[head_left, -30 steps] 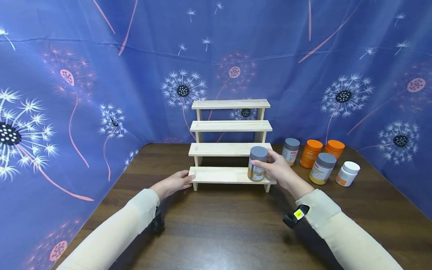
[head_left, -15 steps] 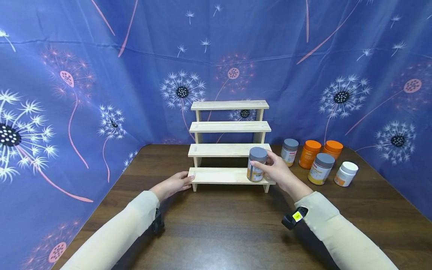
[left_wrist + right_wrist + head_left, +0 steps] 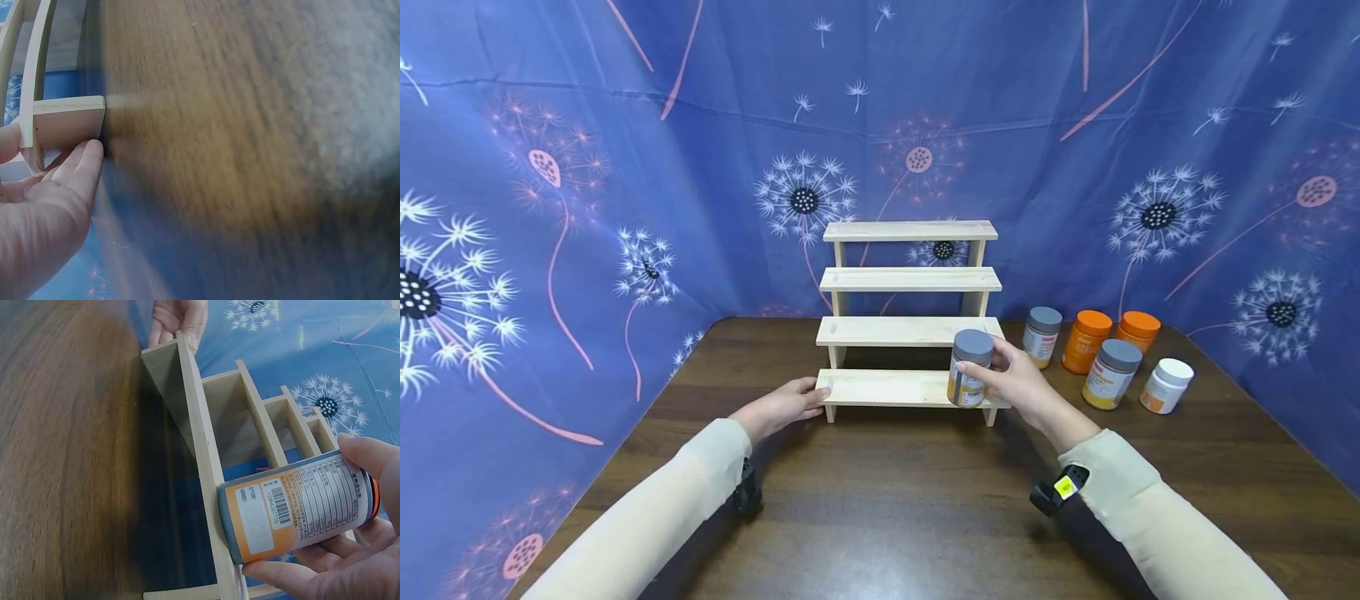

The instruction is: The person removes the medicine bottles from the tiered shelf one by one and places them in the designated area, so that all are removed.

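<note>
A pale wooden four-step display stand [image 3: 883, 387] stands on the dark wood table. My left hand [image 3: 781, 408] grips the left end of its lowest step, with the thumb on top and the fingers beside the leg in the left wrist view. My right hand [image 3: 1024, 390] holds a jar [image 3: 967, 377] with a grey lid, thumb on one side and fingers on the other. The jar is upright at the front edge of the lowest step, near its right end. In the right wrist view, its orange and white label [image 3: 290, 506] shows a barcode and a printed chart.
To the right of the stand are two more grey-lidded jars [image 3: 1108, 379], two orange jars [image 3: 1082, 346] and a small white bottle [image 3: 1165, 387]. A blue dandelion-print cloth [image 3: 722, 192] hangs behind the table [image 3: 865, 500] and along its sides.
The jar in my right hand has shifted slightly forward to the front edge of the lowest step. My left hand keeps its grip on the stand.
</note>
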Action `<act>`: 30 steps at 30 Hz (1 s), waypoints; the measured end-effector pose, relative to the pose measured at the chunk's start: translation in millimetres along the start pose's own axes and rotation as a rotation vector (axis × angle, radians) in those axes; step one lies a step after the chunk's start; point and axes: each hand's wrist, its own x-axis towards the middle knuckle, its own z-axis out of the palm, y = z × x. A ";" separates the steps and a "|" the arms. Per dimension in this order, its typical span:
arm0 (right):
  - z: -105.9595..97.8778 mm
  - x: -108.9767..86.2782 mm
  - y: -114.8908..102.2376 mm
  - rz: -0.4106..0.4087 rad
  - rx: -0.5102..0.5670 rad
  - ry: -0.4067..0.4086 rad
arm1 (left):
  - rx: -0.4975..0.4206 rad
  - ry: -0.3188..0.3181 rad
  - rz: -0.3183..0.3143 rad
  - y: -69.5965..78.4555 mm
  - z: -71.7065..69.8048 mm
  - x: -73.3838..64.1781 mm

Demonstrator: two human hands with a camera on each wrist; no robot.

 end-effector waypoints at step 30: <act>-12.8 -14.3 6.8 -0.055 -0.013 -0.028 | 0.006 -0.020 -0.009 -1.4 -4.2 -1.1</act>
